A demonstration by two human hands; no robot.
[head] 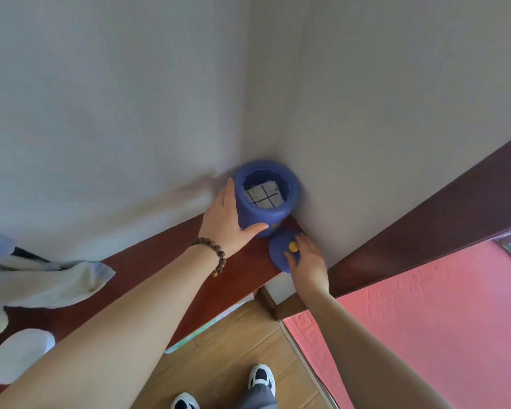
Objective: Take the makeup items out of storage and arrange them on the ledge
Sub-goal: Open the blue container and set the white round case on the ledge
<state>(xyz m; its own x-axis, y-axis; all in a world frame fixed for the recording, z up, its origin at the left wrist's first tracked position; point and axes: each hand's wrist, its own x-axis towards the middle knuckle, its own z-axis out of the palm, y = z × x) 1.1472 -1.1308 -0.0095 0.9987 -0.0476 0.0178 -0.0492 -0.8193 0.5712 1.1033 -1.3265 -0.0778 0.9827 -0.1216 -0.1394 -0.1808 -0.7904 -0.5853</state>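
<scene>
Both hands busy: left grip clasps jar; right grip seemingly pinches lid.

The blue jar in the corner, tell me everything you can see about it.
The blue jar is round and matte, plastic or rubber by its look, standing upright on the red-brown ledge in the wall corner. Its mouth is open, showing a white item with black grid lines inside. A yellow mark shows low on its side. The left hand holds its side; its blue lid lies in front, under the right hand.
</scene>
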